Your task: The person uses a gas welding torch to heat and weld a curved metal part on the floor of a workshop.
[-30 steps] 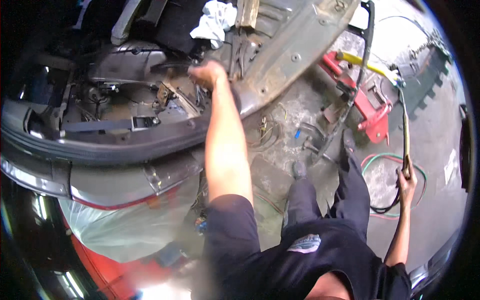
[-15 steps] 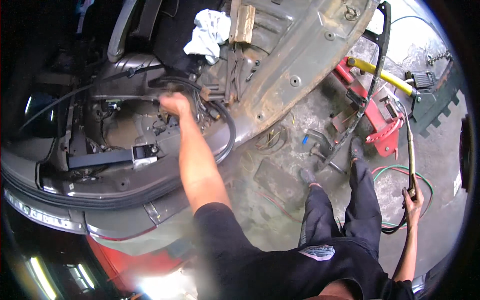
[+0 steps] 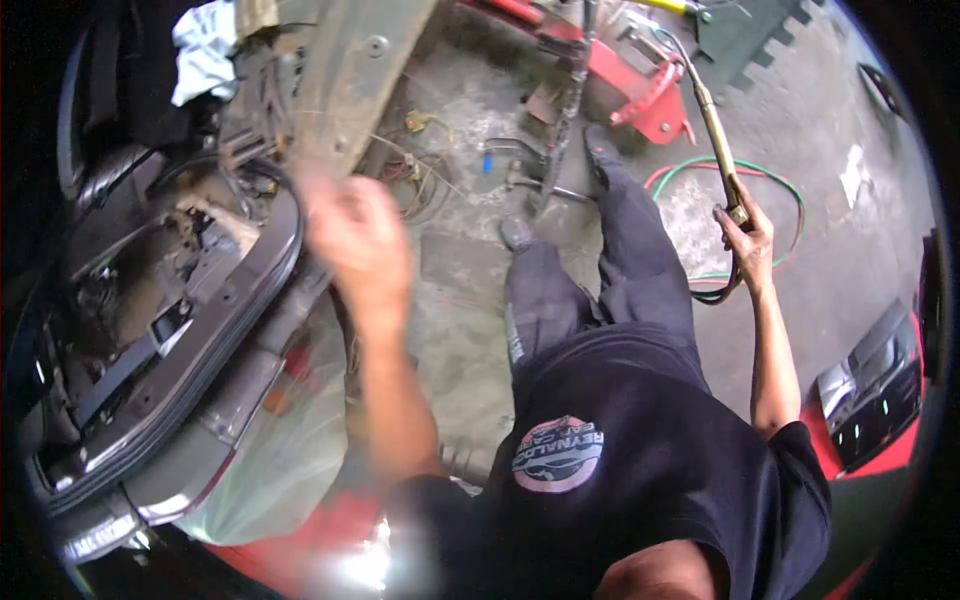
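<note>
Presently, head view. Right hand [image 3: 750, 238]: closed round the torch [image 3: 713, 130], a long brass-coloured tube with a thin bent tip, tilted up and to the left, the tip in front of the red frame [image 3: 640, 88]. Black hose [image 3: 712, 297]: looped beneath that hand. Left hand [image 3: 362, 250]: blurred, beside the rusty panel [image 3: 365, 60] and the car's black seal [image 3: 293, 230]; whether it grips or touches anything, cannot tell. Red and green hoses [image 3: 790, 195]: coiled on the floor [image 3: 450, 300], behind the right hand. Wires [image 3: 415, 185]: loose, near the panel. Blue piece [image 3: 488, 162]: small, on the floor, near the wires. White cloth [image 3: 204, 55]: crumpled, upper left. Plastic sheet [image 3: 270, 470]: clear, hanging below the bumper [image 3: 185, 470]. Black panel [image 3: 875, 390]: glossy, far right.
</note>
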Demonstrator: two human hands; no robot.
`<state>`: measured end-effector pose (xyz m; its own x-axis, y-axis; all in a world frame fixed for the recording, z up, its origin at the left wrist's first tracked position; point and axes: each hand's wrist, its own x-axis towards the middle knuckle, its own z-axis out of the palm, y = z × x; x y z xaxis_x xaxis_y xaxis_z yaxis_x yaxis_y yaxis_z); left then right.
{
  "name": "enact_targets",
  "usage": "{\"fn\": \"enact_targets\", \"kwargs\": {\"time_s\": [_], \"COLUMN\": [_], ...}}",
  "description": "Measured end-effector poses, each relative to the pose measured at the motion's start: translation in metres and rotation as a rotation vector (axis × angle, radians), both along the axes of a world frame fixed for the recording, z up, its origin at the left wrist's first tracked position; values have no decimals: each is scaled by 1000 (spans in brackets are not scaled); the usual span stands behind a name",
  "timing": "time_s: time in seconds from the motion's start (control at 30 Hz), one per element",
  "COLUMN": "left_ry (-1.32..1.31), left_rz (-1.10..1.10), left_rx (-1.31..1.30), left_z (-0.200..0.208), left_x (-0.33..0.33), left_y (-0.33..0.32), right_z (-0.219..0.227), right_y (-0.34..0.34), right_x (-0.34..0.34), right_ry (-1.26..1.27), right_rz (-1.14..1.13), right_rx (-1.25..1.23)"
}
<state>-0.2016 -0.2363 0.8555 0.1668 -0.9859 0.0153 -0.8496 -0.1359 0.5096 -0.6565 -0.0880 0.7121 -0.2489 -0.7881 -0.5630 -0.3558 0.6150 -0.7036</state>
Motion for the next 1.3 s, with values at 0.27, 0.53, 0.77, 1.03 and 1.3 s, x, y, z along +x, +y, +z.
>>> {"fn": "enact_targets", "kwargs": {"time_s": [0.27,0.53,0.77,1.03,1.3], "left_ry": [191,-198,-30,-395,-479], "left_rz": [-105,-1267,-1572,-1927,-1298], "left_rx": [668,690,709,1024,688], "left_z": [-182,-160,-136,-167,-155], "left_x": [70,141,138,84,64], "left_y": [332,351,412,487,451], "right_z": [35,91,108,49,22], "right_y": [117,234,258,311,400], "right_x": [47,111,118,109,57], "right_ry": [131,258,293,138,20], "right_rz": [-233,-314,-176,-236,-510], "right_rx": [-50,-134,-102,-154,-126]}}
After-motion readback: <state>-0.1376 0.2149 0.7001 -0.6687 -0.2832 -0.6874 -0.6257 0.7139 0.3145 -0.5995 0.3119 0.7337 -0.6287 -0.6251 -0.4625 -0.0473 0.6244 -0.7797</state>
